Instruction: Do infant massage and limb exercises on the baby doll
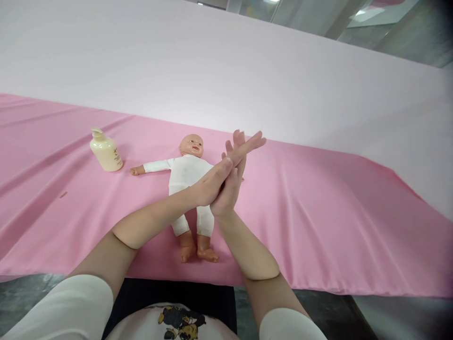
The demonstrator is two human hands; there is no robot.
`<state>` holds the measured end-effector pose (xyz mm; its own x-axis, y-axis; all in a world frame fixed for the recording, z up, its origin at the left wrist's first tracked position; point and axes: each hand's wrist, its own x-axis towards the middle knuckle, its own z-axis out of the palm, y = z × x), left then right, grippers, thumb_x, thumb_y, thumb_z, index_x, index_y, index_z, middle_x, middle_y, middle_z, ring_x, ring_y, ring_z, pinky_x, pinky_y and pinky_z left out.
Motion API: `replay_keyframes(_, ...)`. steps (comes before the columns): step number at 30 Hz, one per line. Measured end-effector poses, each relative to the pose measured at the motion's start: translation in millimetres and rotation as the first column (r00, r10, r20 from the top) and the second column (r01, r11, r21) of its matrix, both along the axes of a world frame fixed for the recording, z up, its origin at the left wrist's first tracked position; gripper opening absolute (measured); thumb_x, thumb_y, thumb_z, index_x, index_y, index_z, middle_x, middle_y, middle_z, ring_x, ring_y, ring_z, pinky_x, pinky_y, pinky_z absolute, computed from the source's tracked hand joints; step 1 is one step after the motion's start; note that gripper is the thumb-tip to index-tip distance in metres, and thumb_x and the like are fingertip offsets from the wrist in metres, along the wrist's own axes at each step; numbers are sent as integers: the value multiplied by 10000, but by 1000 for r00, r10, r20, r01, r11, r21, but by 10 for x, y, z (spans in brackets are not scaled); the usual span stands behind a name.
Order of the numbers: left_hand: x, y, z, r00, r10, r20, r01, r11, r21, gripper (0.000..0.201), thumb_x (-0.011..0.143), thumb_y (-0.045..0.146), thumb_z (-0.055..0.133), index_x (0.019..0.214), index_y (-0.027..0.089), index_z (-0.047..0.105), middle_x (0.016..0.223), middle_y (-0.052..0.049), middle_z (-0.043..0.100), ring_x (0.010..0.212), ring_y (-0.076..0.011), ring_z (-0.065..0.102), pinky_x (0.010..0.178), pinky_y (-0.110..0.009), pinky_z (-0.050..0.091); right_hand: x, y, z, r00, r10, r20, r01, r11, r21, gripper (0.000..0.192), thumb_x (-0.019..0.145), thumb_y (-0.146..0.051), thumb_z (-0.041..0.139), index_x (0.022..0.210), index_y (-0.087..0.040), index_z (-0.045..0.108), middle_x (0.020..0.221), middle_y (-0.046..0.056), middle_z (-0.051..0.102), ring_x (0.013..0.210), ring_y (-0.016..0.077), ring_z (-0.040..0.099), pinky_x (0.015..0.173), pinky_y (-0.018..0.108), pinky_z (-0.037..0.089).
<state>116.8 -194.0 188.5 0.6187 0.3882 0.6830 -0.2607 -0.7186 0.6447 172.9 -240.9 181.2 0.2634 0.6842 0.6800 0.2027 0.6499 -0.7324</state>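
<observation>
My left hand (214,178) and my right hand (229,190) are pressed together palm to palm, crossing at an angle. The left fingers stretch out toward the upper right, and the right fingers point up behind them. No object shows between the palms. Beneath and behind my hands, a baby doll (184,171) with a white cloth body lies on its back. Its head is at the far side and its feet toward me. My hands hide most of the doll's arm on the right. To the left stands a cream-coloured pump bottle (107,152), upright and apart from both hands.
A pink cloth (318,212) with folds covers the table. A small brownish strip (63,194) lies on it at the left. Behind the table rises a white partition (212,71). The table's near edge runs just in front of my body.
</observation>
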Motion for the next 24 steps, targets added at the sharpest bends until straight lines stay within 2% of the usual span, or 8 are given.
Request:
replay_keyframes(5, 89, 228, -201, 999, 50, 7, -50, 976, 210, 804, 951, 713, -7, 1614, 306, 198, 1679, 24, 270, 1604, -365, 101, 1276, -593, 288, 59, 92, -4, 1000, 14, -11, -15, 998, -61, 613, 1014, -637, 176, 1600, -459, 184, 1700, -93, 217, 1627, 291, 50, 1270, 689, 175)
replay_keyframes(10, 125, 583, -469, 983, 166, -81, -146, 966, 212, 844, 935, 693, -66, 1611, 264, 201, 1669, -16, 312, 1600, -324, 164, 1301, -548, 259, 78, 323, -120, 998, 18, -64, -23, 996, -89, 608, 1023, -618, 239, 1603, -448, 177, 1714, -94, 178, 1627, 228, 74, 1310, 627, 88)
replay_keyframes(14, 85, 888, -668, 985, 146, -88, -120, 959, 256, 887, 926, 735, -12, 1607, 217, 224, 1659, -83, 352, 1585, -312, 230, 1302, -531, 261, 62, 597, -389, 990, 55, -127, -67, 993, -96, 680, 996, -624, 347, 1617, -410, 170, 1717, -47, 195, 1629, 235, 35, 1304, 641, 80)
replay_keyframes(17, 34, 1059, -796, 973, 192, -131, -156, 956, 249, 930, 918, 757, 14, 1602, 162, 220, 1664, -127, 338, 1571, -325, 264, 1300, -529, 234, 90, 813, -650, 983, 91, -161, -111, 986, -124, 725, 973, -644, 375, 1623, -384, 182, 1713, -43, 202, 1626, 233, 57, 1311, 623, 112)
replay_keyframes(20, -6, 1166, -924, 957, 216, -192, -175, 962, 208, 932, 925, 744, 74, 1587, 112, 252, 1651, -166, 352, 1573, -320, 265, 1300, -512, 246, 142, 993, -873, 979, 89, -185, -130, 967, -221, 775, 948, -627, 446, 1628, -368, 180, 1710, -32, 218, 1625, 235, 71, 1319, 604, 101)
replay_keyframes(24, -34, 1255, -1044, 947, 206, -246, -169, 972, 161, 884, 936, 740, 128, 1544, 140, 356, 1584, -171, 458, 1558, -306, 302, 1287, -524, 290, 175, 1108, -1023, 978, 23, -207, -91, 940, -328, 829, 943, -610, 438, 1644, -340, 87, 1726, -20, 158, 1627, 225, 63, 1329, 563, 85)
